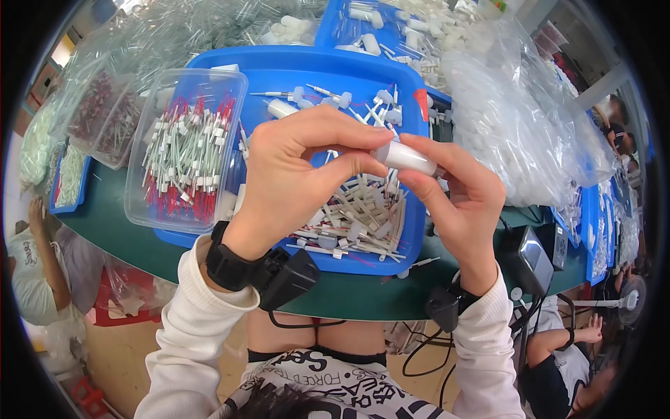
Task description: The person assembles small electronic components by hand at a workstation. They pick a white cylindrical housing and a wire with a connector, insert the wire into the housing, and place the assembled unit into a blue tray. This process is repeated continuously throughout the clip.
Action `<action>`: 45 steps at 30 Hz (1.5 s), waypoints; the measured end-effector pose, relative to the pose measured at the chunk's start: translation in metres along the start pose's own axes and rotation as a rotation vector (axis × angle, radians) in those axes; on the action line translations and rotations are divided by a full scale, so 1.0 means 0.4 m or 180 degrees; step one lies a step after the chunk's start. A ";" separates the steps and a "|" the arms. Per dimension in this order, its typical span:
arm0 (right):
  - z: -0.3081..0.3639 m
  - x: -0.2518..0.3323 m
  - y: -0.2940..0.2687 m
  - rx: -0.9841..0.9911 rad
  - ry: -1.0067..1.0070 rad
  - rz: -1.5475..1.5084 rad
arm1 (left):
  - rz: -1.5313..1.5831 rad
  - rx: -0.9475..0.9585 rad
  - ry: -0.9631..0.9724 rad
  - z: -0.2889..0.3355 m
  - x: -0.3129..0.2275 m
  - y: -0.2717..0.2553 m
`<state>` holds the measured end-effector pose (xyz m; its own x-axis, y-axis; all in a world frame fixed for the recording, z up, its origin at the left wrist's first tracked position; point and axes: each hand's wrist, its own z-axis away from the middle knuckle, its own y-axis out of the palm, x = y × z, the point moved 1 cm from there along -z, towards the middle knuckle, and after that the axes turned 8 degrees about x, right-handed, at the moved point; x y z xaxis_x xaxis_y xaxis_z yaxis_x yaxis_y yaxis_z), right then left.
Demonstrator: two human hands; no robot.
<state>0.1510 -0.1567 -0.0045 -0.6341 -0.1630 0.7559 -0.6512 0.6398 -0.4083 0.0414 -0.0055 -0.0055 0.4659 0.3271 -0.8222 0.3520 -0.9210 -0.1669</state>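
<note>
Between my two hands, above a blue tray (293, 63), I hold a small white cylinder (410, 159) with a clear end piece. My left hand (300, 171) pinches the left end between thumb and fingers. The thumb and forefinger of my right hand (457, 188) grip the cylinder's body nearer its right end. Below them the tray holds many thin white wired parts (363, 216) with small translucent caps. A clear plastic box (132, 199) left of my left hand is filled with white-tipped parts on red wires.
Clear plastic bags (509, 119) lie at the right, and clear tubes (160, 42) are heaped at the far left. Another blue tray (328, 28) with white cylinders stands behind. A black box-shaped device (527, 258) with cables sits right. Other people (572, 342) are at both sides.
</note>
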 end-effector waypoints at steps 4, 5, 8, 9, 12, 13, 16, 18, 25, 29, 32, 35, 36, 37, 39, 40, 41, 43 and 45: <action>0.004 0.000 0.006 -0.0108 0.0051 -0.0207 | -0.0088 0.0048 0.0021 0.005 0.005 0.006; 0.004 -0.002 0.007 -0.0139 -0.0065 -0.0159 | 0.0035 0.0034 0.0001 0.004 0.004 0.007; -0.005 -0.006 0.005 -0.0228 -0.0448 0.0062 | 0.0308 -0.0005 -0.0041 -0.001 -0.001 0.009; -0.011 -0.004 0.002 -0.0256 -0.0602 0.0183 | 0.0331 -0.0016 -0.0044 -0.005 -0.003 0.009; -0.017 -0.002 -0.004 -0.0250 -0.0954 0.0442 | 0.0467 -0.0012 -0.0341 -0.006 -0.007 0.003; -0.016 -0.001 -0.005 -0.0234 -0.1046 0.0514 | 0.0530 -0.0002 -0.0493 -0.004 -0.006 0.001; -0.013 0.007 -0.003 -0.0122 -0.0781 0.0132 | 0.0583 -0.0003 -0.0370 -0.008 -0.001 -0.004; -0.003 0.000 0.009 -0.0254 -0.0398 -0.0148 | 0.0679 0.0054 -0.0314 -0.007 -0.002 0.000; 0.011 0.005 0.015 -0.0178 -0.0218 -0.0253 | 0.0212 0.0357 -0.0026 -0.008 -0.014 -0.017; 0.011 0.013 0.018 -0.0242 -0.0257 -0.0444 | -0.0055 0.0260 0.0392 -0.002 -0.003 -0.018; 0.008 0.011 0.018 -0.0246 -0.0398 -0.0449 | -0.0111 0.0114 0.0384 0.001 -0.004 -0.005; 0.007 0.005 0.015 -0.0232 -0.0562 -0.0266 | -0.0393 0.0121 0.0508 0.002 -0.004 -0.004; 0.005 0.005 0.013 -0.0236 -0.0626 -0.0193 | -0.0454 0.0152 0.0598 0.001 -0.001 -0.004; 0.003 0.005 0.013 -0.0235 -0.0687 -0.0125 | -0.0519 0.0179 0.0681 0.001 0.000 -0.007; -0.001 -0.004 0.008 -0.0158 -0.0904 0.0031 | -0.0160 0.0184 0.0573 -0.002 -0.003 -0.008; -0.002 -0.007 0.006 -0.0124 -0.1008 0.0118 | 0.0029 0.0192 0.0522 -0.004 -0.002 -0.007; -0.002 -0.004 0.005 -0.0099 -0.0994 0.0124 | 0.0208 0.0161 0.0368 -0.005 0.000 -0.006; -0.003 0.010 0.002 -0.0052 -0.0967 0.0126 | 0.0556 0.0099 0.0055 -0.006 0.004 -0.005; 0.001 0.026 0.014 -0.0121 -0.0468 -0.0617 | 0.0538 0.0123 0.0169 -0.004 -0.005 -0.003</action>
<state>0.1405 -0.1549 0.0010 -0.5544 -0.3914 0.7345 -0.7522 0.6132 -0.2411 0.0415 -0.0044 -0.0028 0.5584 0.1767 -0.8105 0.2341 -0.9709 -0.0504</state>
